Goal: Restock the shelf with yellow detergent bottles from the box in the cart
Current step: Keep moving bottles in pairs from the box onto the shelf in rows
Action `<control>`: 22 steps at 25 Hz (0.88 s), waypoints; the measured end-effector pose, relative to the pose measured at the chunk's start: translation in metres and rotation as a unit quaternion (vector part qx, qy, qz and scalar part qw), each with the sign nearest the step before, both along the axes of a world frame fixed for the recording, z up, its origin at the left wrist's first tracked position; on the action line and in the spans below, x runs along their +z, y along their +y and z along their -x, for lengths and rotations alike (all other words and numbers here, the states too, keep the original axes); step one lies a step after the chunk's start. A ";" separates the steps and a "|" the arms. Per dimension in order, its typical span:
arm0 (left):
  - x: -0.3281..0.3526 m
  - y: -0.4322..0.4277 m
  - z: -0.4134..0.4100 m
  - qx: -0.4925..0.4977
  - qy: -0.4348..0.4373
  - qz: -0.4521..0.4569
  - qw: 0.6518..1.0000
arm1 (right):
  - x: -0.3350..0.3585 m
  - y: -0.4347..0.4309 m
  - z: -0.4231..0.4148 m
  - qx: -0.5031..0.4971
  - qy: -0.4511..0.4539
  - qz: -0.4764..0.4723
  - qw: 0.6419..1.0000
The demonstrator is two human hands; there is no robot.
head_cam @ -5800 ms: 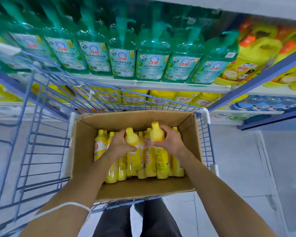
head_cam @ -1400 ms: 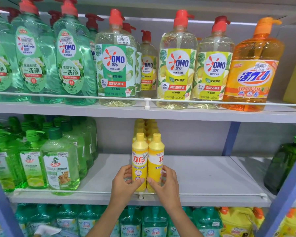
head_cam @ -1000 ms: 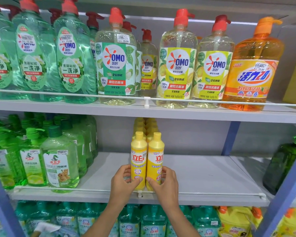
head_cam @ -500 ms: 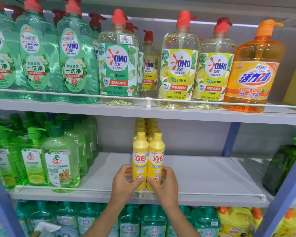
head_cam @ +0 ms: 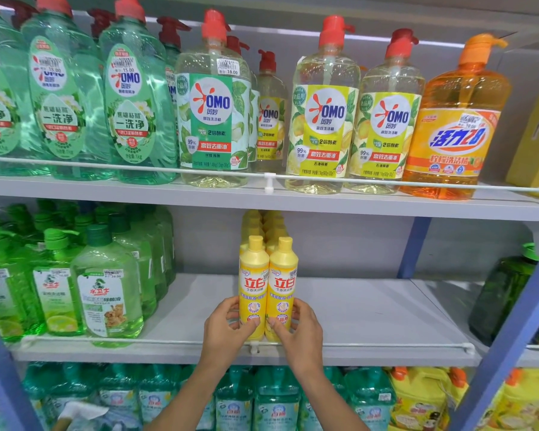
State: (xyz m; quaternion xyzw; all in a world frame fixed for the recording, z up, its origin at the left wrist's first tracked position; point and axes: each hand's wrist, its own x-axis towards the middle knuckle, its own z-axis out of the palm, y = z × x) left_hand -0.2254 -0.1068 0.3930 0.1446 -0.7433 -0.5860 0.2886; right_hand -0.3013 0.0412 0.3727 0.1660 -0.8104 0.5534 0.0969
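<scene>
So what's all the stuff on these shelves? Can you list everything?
Front yellow bottles: two, yellow, middle shelf front, upright, more rows behind.
Green pump bottles: several, green with red pumps, top shelf left.
OMO bottles: several, pale with red pumps, top shelf middle.
Orange bottle: one, orange, top shelf right.
Green capped bottles: many, green, middle shelf left.
Dark green bottle: one, middle shelf right.
Teal bottles: many, bottom shelf.
Yellow jugs: several, bottom right.
Left hand, right hand: each holding one front yellow bottle.

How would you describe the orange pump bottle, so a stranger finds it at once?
Look at the upper shelf, behind its white rail. Follow the row of pump bottles to its right end: the orange pump bottle stands last. Only it has an orange pump; its neighbours' pumps are red.
</scene>
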 end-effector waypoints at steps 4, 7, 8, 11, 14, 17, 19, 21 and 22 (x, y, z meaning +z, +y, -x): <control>0.001 0.007 -0.001 0.037 0.022 -0.013 0.999 | 0.003 0.002 -0.002 -0.006 0.008 -0.006 1.000; -0.001 0.006 0.001 0.040 0.018 -0.006 0.999 | 0.002 0.001 -0.002 -0.013 0.022 -0.011 1.000; -0.001 0.005 0.001 0.037 0.016 -0.002 0.999 | 0.003 0.001 -0.002 -0.013 0.021 -0.010 1.000; -0.002 0.003 0.000 0.032 0.016 0.005 0.999 | 0.003 -0.001 -0.003 -0.015 0.015 -0.009 1.000; -0.001 0.004 -0.002 0.033 0.013 0.018 0.999 | 0.003 0.000 -0.005 -0.016 0.009 -0.006 1.000; -0.001 0.002 -0.002 0.029 0.009 0.027 0.999 | 0.006 -0.001 -0.007 -0.020 -0.001 -0.009 1.000; 0.000 0.002 -0.002 0.030 0.005 0.033 0.999 | 0.007 -0.001 -0.008 -0.021 -0.006 -0.012 1.000; 0.001 0.002 -0.003 0.029 0.001 0.037 0.999 | 0.010 -0.001 -0.010 -0.021 -0.001 -0.023 1.000; 0.003 0.002 -0.003 0.027 -0.003 0.037 0.999 | 0.011 0.000 -0.009 -0.019 0.002 -0.028 0.999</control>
